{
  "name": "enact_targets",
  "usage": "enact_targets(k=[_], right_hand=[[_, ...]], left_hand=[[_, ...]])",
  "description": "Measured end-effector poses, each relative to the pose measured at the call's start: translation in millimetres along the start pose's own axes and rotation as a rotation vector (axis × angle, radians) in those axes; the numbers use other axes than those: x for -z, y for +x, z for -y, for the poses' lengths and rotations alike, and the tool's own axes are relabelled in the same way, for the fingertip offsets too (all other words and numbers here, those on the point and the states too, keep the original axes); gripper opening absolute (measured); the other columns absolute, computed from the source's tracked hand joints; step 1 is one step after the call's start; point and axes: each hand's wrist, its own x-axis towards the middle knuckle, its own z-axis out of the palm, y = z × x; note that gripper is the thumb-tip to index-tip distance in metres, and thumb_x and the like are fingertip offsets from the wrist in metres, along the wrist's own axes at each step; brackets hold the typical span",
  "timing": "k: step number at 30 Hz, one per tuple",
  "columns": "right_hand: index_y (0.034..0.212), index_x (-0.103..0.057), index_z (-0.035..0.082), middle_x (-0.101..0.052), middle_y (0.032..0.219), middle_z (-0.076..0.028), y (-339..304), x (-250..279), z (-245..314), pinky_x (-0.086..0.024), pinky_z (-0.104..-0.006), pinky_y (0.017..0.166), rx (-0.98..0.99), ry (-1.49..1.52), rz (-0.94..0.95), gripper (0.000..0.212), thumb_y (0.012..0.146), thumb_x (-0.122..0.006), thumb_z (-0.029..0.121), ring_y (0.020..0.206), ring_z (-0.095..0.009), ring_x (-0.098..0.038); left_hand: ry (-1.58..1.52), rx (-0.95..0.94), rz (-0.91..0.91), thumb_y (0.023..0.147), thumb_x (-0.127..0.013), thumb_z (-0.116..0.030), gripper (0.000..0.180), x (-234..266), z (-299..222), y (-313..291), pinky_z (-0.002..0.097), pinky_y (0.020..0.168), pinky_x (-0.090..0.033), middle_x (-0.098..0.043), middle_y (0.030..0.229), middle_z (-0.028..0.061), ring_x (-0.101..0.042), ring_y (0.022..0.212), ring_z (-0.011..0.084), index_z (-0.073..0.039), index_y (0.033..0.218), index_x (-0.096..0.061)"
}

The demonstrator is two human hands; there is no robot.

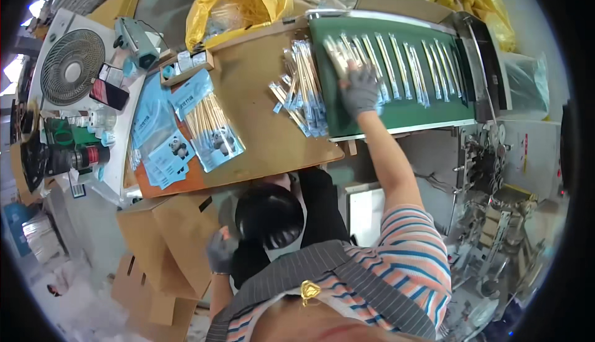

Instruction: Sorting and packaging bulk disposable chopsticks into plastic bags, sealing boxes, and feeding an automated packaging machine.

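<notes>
My right hand [361, 89], in a grey glove with bare fingertips, reaches onto the green conveyor belt [396, 116]. Its fingers lie stretched over wrapped stick packs [336, 57] at the belt's left end; these packs are slightly blurred. More slim wrapped stick packs [387, 63] lie spaced in a row to the right. Left of the belt, a loose pile of such packs [302, 88] rests on the brown table [254, 125]. Down beside my knee is my left hand [220, 252], also gloved; its finger pose is unclear and no object shows in it.
Blue-and-clear panda bags [170, 153] lie on the table, one filled with sticks [207, 119]. A small box [186, 67] sits behind them. At left are a fan [72, 66] and a phone [110, 94]. Cardboard boxes [167, 236] stand below; a yellow bag [238, 1] is behind.
</notes>
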Motion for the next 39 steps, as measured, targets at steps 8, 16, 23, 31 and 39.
enact_targets(k=[8,16,23,31,39], right_hand=[[0.134,-0.035,-0.007,-0.039,0.134,-0.033,57.7,23.2,11.7,-0.034,-0.0483,0.103,0.154,0.390,-0.318,0.079,0.077,-0.068,0.036,0.120,-0.046,-0.042],[0.140,-0.030,0.000,-0.042,0.133,-0.031,52.1,-41.0,145.5,-0.040,-0.0467,0.098,-0.514,0.653,0.321,0.092,0.071,-0.072,0.043,0.115,-0.045,-0.049],[0.138,-0.028,-0.010,-0.055,0.116,-0.034,19.0,-84.1,116.7,-0.045,-0.0418,0.093,-0.502,0.769,0.240,0.107,0.070,-0.067,0.061,0.109,-0.043,-0.056],[0.111,-0.057,-0.005,-0.065,0.098,-0.019,-72.7,-58.8,229.2,-0.049,-0.0355,0.077,-0.310,1.362,0.449,0.057,0.079,-0.065,0.042,0.090,-0.026,-0.063],[0.116,-0.059,-0.001,-0.062,0.106,-0.006,-282.1,-59.2,203.6,-0.045,-0.0292,0.088,-0.297,1.861,0.753,0.038,0.088,-0.062,0.025,0.097,-0.014,-0.057]], left_hand=[[-0.239,0.138,0.150,0.095,-0.050,-0.023,0.028,-26.9,-95.6,163.6,0.0324,0.077,-0.048,-0.067,0.086,0.0141,-0.065,0.086,0.0232,0.000,0.098,-0.065],[-0.334,0.019,0.307,0.092,-0.039,-0.060,0.064,-188.3,-94.9,386.5,0.0464,0.077,-0.046,-0.064,0.085,0.0249,-0.061,0.088,0.0436,-0.002,0.094,-0.065],[-0.578,-0.020,-0.212,0.091,-0.048,-0.054,0.076,-270.7,-67.2,379.6,0.0366,0.092,-0.041,-0.061,0.113,0.0216,-0.057,0.104,0.0290,0.009,0.132,-0.038],[-0.929,0.204,0.016,0.086,-0.062,-0.044,0.053,-205.1,-12.5,322.9,0.0301,0.081,-0.047,-0.063,0.103,0.0106,-0.059,0.092,0.0173,0.001,0.113,-0.058],[-1.124,0.090,0.214,0.077,-0.077,-0.032,0.062,-195.5,60.2,112.7,0.0305,0.088,-0.047,-0.064,0.107,0.0102,-0.061,0.100,0.0176,0.001,0.123,-0.053]])
